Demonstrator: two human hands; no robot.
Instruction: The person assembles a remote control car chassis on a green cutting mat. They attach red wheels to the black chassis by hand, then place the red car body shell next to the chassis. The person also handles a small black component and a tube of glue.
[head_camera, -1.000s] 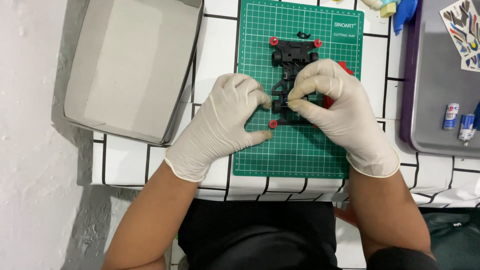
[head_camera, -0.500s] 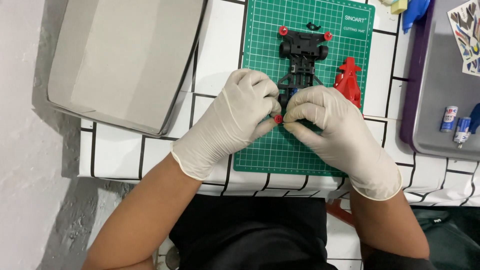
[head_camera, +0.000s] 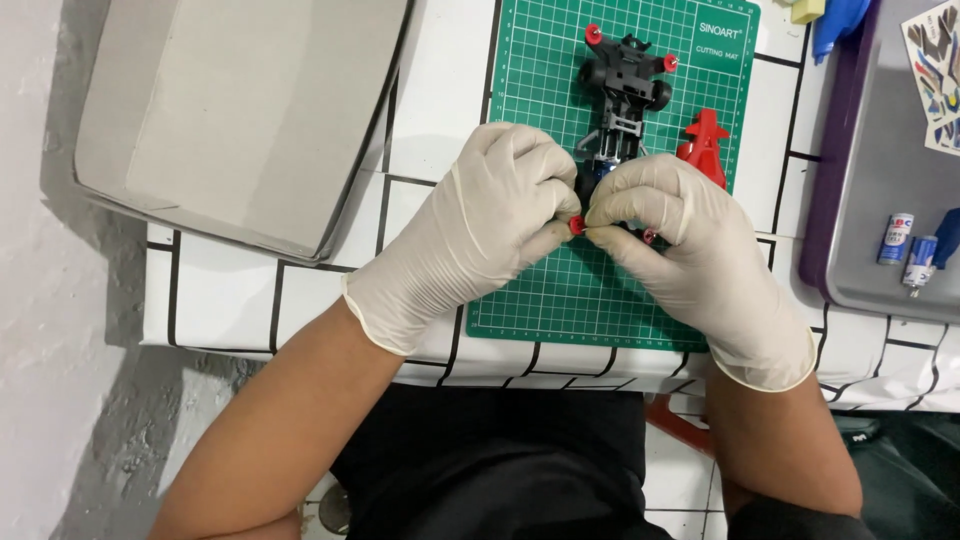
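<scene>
A black toy car chassis (head_camera: 627, 88) with small red rollers lies on a green cutting mat (head_camera: 560, 280). Both my hands wear white gloves and meet over the chassis's near end. My left hand (head_camera: 485, 225) and my right hand (head_camera: 690, 250) pinch a small red roller (head_camera: 576, 226) between their fingertips at the chassis's near corner. A second red roller (head_camera: 649, 237) peeks out under my right fingers. The near half of the chassis is hidden by my hands. A red plastic part (head_camera: 706, 145) lies on the mat just right of the chassis.
An open grey cardboard box (head_camera: 230, 120) sits at the left on the white tiled tabletop (head_camera: 430, 110). A purple-rimmed grey tray (head_camera: 880, 170) at the right holds small batteries (head_camera: 905, 245) and a sticker sheet (head_camera: 938, 60). Yellow and blue items (head_camera: 825, 15) lie at the top edge.
My hands have drawn closer together at the chassis's near end, and their fingertips now pinch the red roller. The view has shifted slightly, so the mat sits further right.
</scene>
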